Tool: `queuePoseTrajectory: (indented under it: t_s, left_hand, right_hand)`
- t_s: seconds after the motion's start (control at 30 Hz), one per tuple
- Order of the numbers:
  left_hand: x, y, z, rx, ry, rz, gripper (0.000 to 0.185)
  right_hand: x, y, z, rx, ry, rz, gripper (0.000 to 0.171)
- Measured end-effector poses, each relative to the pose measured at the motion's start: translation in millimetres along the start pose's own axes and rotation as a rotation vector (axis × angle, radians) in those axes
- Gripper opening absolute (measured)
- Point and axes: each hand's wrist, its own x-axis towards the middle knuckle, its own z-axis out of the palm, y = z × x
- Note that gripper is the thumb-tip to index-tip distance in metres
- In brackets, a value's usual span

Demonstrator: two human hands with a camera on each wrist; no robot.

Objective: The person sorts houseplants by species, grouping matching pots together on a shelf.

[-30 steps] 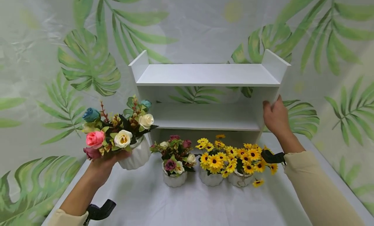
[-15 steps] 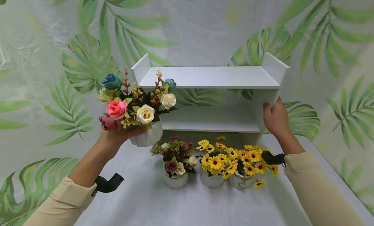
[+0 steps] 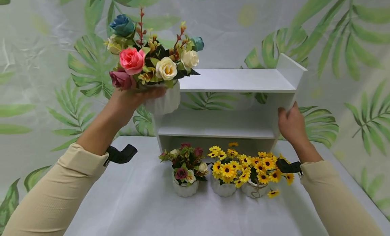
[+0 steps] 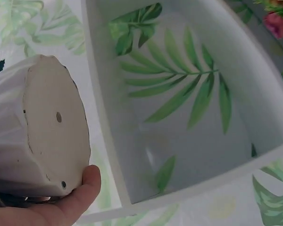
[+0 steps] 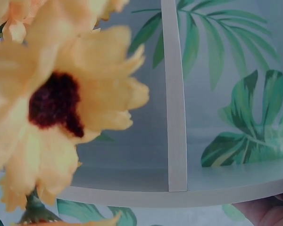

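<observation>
My left hand (image 3: 134,97) grips a white ribbed pot (image 3: 164,99) of mixed roses (image 3: 152,56), held up in the air at the left end of the white shelf unit's (image 3: 237,81) top board. The left wrist view shows the white ribbed pot's round underside (image 4: 52,127) with my thumb (image 4: 80,193) below it. My right hand (image 3: 290,124) holds the shelf's right side panel. In the right wrist view a blurred yellow flower (image 5: 61,108) fills the left and the white shelf unit's boards (image 5: 174,108) stand behind, with my fingers (image 5: 269,212) at the bottom right.
Three small white pots stand in a row on the white table (image 3: 146,209) before the shelf: mixed roses (image 3: 185,168) and two of yellow daisies (image 3: 223,170) (image 3: 262,171). A leaf-print backdrop (image 3: 335,43) hangs behind. The shelf's middle board (image 3: 213,126) holds nothing.
My left hand has lifted the rose pot from table height up and rightward to the shelf's top left corner. My right hand has stayed on the side panel.
</observation>
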Motion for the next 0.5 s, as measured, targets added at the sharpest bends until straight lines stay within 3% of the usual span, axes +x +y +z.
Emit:
queuePoseTrajectory:
  t_s: [0.17, 0.3, 0.5]
  left_hand:
    - [27.7, 0.8, 10.3, -0.121, 0.094, -0.027, 0.07]
    - [44.6, -4.1, 17.6, -0.129, 0.142, -0.064, 0.076]
    - [70.1, -7.6, 29.3, -0.099, 0.146, -0.11, 0.08]
  right_hand:
    - [0, -1, 1, -0.001, -0.011, 0.009, 0.058]
    - [0, -1, 2, -0.007, -0.008, 0.0, 0.058]
    - [-2, 4, -3, -0.033, 0.026, -0.005, 0.058]
